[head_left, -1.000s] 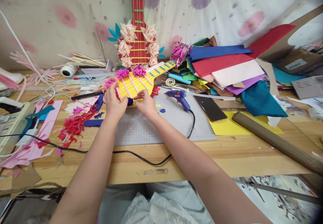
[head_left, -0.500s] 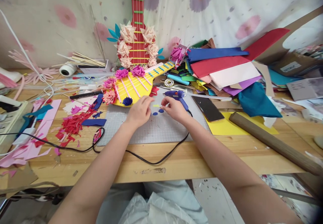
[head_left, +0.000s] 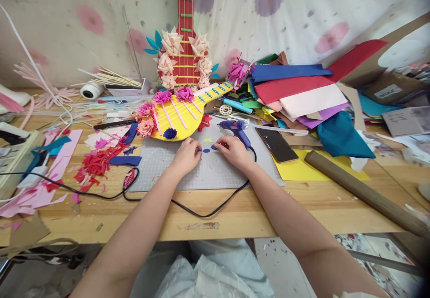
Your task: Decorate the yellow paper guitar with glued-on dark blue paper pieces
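Over the grey cutting mat (head_left: 188, 179), my right hand (head_left: 233, 152) pinches a small blue paper piece (head_left: 214, 147) at its fingertips. My left hand (head_left: 186, 157) is closed, thumb and fingers curled together; whatever is between them is hidden. Between the hands, a second blue paper piece (head_left: 206, 150) lies on the mat. Just beyond my left hand rests a yellow guitar-shaped craft (head_left: 188, 125) with white strings, pink strips and paper flowers. A dark blue paper flower (head_left: 169, 133) sits on its lower edge.
A blue glue gun (head_left: 235, 127) lies beyond my right hand, its black cord (head_left: 201, 215) looping across the table front. Further right are a phone (head_left: 277, 143), a brown roll (head_left: 356, 186) and stacked coloured sheets (head_left: 302, 83). Red paper scraps (head_left: 97, 161) lie left; a red guitar craft (head_left: 186, 60) stands behind.
Both hands have left the dark blue flower on the yellow craft and moved right and nearer over the mat. The right hand has taken hold of a blue paper piece.
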The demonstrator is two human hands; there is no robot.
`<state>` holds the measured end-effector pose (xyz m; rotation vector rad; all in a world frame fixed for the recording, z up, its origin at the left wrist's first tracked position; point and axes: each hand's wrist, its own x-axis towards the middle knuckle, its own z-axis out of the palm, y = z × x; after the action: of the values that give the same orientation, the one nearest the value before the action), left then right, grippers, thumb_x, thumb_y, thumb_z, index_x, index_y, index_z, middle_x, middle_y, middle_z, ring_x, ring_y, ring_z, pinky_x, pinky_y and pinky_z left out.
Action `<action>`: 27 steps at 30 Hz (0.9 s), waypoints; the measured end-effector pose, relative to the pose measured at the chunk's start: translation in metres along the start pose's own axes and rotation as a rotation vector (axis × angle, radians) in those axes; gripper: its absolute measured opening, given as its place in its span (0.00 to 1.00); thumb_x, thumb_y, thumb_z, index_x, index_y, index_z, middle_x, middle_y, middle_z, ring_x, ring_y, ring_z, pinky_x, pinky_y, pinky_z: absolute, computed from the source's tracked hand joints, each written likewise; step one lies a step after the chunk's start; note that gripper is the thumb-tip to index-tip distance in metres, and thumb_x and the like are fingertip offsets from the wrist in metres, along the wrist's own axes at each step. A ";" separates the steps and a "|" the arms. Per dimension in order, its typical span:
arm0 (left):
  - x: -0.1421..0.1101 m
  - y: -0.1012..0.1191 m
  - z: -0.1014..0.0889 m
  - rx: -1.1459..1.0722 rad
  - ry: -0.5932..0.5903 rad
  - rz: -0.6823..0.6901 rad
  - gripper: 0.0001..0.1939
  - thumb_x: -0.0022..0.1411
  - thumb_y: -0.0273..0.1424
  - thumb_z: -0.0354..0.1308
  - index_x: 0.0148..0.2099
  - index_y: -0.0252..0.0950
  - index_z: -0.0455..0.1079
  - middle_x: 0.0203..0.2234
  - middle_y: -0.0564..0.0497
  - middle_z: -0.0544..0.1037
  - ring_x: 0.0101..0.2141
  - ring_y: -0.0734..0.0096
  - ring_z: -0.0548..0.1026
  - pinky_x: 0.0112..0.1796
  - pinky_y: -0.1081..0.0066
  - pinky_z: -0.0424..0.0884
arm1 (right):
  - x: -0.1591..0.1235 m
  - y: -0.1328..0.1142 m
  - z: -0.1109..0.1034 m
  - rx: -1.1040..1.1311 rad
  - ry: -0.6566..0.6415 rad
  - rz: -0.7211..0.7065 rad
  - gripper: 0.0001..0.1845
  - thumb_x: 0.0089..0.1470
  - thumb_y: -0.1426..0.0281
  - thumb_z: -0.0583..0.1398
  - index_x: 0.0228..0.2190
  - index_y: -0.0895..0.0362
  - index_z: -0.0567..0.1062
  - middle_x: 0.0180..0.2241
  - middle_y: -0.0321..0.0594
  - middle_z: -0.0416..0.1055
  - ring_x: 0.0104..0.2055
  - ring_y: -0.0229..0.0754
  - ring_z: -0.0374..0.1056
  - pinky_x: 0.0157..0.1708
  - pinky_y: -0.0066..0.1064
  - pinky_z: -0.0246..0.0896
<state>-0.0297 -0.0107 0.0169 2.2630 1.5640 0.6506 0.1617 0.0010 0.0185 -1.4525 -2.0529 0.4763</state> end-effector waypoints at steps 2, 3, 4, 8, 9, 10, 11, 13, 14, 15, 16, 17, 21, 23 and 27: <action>0.000 0.000 0.000 -0.033 0.013 -0.004 0.04 0.54 0.23 0.53 0.33 0.36 0.66 0.36 0.47 0.68 0.43 0.62 0.68 0.46 0.62 0.65 | 0.000 -0.001 0.001 -0.002 0.011 -0.017 0.08 0.54 0.66 0.57 0.29 0.56 0.73 0.30 0.39 0.72 0.32 0.38 0.64 0.32 0.29 0.54; 0.000 0.000 0.000 -0.061 0.020 -0.005 0.04 0.54 0.23 0.53 0.33 0.36 0.65 0.35 0.47 0.68 0.41 0.64 0.69 0.45 0.62 0.65 | -0.001 -0.002 0.001 0.005 0.015 -0.020 0.08 0.54 0.66 0.57 0.29 0.56 0.73 0.30 0.39 0.72 0.32 0.38 0.64 0.32 0.29 0.54; 0.000 0.000 0.000 -0.099 0.028 -0.011 0.04 0.54 0.23 0.53 0.33 0.36 0.64 0.34 0.49 0.69 0.39 0.66 0.69 0.43 0.63 0.66 | -0.001 -0.003 0.002 0.017 0.017 -0.019 0.07 0.54 0.67 0.57 0.29 0.56 0.73 0.30 0.39 0.72 0.32 0.38 0.64 0.32 0.30 0.54; 0.003 0.004 0.005 -0.445 0.109 -0.132 0.08 0.53 0.23 0.53 0.37 0.37 0.61 0.29 0.54 0.69 0.28 0.75 0.68 0.35 0.70 0.66 | 0.000 -0.007 0.005 0.163 -0.004 0.045 0.04 0.51 0.69 0.57 0.30 0.56 0.71 0.31 0.37 0.73 0.28 0.35 0.63 0.30 0.29 0.56; 0.004 0.006 0.007 -0.575 0.145 -0.181 0.10 0.53 0.23 0.54 0.38 0.37 0.60 0.28 0.55 0.69 0.26 0.77 0.68 0.32 0.72 0.66 | 0.000 -0.009 0.007 0.234 -0.012 0.070 0.05 0.50 0.68 0.58 0.31 0.56 0.71 0.32 0.37 0.73 0.27 0.34 0.63 0.29 0.29 0.56; 0.005 0.008 0.009 -0.712 0.183 -0.235 0.12 0.52 0.23 0.55 0.39 0.37 0.60 0.27 0.56 0.69 0.24 0.79 0.67 0.29 0.74 0.65 | 0.001 -0.010 0.008 0.317 -0.024 0.096 0.07 0.49 0.68 0.58 0.33 0.56 0.70 0.33 0.37 0.73 0.26 0.33 0.62 0.28 0.28 0.56; 0.006 0.011 0.011 -0.844 0.214 -0.292 0.14 0.50 0.24 0.57 0.40 0.37 0.60 0.26 0.57 0.69 0.22 0.80 0.66 0.27 0.76 0.64 | 0.001 -0.011 0.010 0.405 -0.040 0.121 0.10 0.48 0.67 0.59 0.35 0.56 0.68 0.34 0.37 0.73 0.24 0.32 0.62 0.26 0.28 0.56; 0.007 0.018 0.012 -1.056 0.247 -0.396 0.16 0.48 0.26 0.59 0.41 0.36 0.61 0.24 0.58 0.69 0.19 0.83 0.63 0.22 0.78 0.60 | 0.002 -0.014 0.014 0.570 -0.083 0.162 0.16 0.45 0.66 0.61 0.38 0.56 0.66 0.36 0.38 0.73 0.22 0.31 0.61 0.23 0.26 0.56; 0.007 0.021 0.012 -1.129 0.255 -0.435 0.18 0.47 0.27 0.61 0.41 0.36 0.61 0.23 0.59 0.70 0.18 0.83 0.62 0.20 0.78 0.59 | 0.002 -0.015 0.016 0.634 -0.103 0.179 0.18 0.44 0.66 0.61 0.38 0.56 0.65 0.36 0.38 0.72 0.22 0.31 0.61 0.22 0.26 0.56; 0.007 0.023 0.012 -1.182 0.264 -0.465 0.18 0.45 0.28 0.62 0.40 0.35 0.62 0.23 0.59 0.70 0.17 0.84 0.62 0.20 0.78 0.58 | 0.003 -0.016 0.017 0.679 -0.112 0.193 0.19 0.43 0.67 0.61 0.38 0.56 0.64 0.35 0.38 0.72 0.22 0.30 0.61 0.21 0.25 0.56; 0.007 0.025 0.011 -1.218 0.272 -0.489 0.19 0.43 0.29 0.64 0.39 0.35 0.63 0.22 0.59 0.70 0.17 0.84 0.63 0.19 0.79 0.59 | 0.003 -0.017 0.018 0.706 -0.109 0.206 0.20 0.42 0.67 0.62 0.38 0.56 0.63 0.34 0.37 0.72 0.22 0.30 0.62 0.20 0.25 0.56; 0.007 0.026 0.010 -1.241 0.278 -0.508 0.20 0.41 0.29 0.65 0.39 0.34 0.64 0.21 0.59 0.70 0.17 0.83 0.63 0.19 0.79 0.59 | 0.004 -0.018 0.019 0.718 -0.098 0.218 0.19 0.42 0.67 0.61 0.37 0.56 0.63 0.32 0.36 0.71 0.22 0.30 0.62 0.20 0.24 0.56; 0.006 0.026 0.007 -1.268 0.257 -0.542 0.21 0.39 0.29 0.66 0.38 0.34 0.65 0.20 0.58 0.70 0.19 0.81 0.66 0.20 0.78 0.64 | 0.006 -0.015 0.019 0.706 -0.039 0.256 0.18 0.42 0.67 0.61 0.36 0.56 0.62 0.28 0.33 0.69 0.21 0.30 0.60 0.18 0.23 0.55; 0.006 0.026 0.006 -1.257 0.236 -0.542 0.19 0.40 0.28 0.65 0.37 0.34 0.66 0.21 0.57 0.70 0.20 0.80 0.67 0.19 0.78 0.65 | 0.006 -0.014 0.018 0.713 -0.030 0.256 0.18 0.42 0.67 0.61 0.35 0.55 0.62 0.28 0.33 0.69 0.21 0.30 0.60 0.18 0.23 0.55; 0.007 0.026 0.006 -1.253 0.232 -0.529 0.16 0.41 0.27 0.64 0.36 0.33 0.66 0.22 0.57 0.71 0.20 0.81 0.67 0.18 0.79 0.65 | 0.004 -0.015 0.018 0.767 -0.080 0.235 0.21 0.40 0.66 0.62 0.36 0.55 0.60 0.30 0.35 0.70 0.21 0.30 0.61 0.18 0.23 0.55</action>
<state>-0.0037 -0.0140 0.0264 0.8475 1.1708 1.2595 0.1384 0.0002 0.0144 -1.1895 -1.4787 1.2669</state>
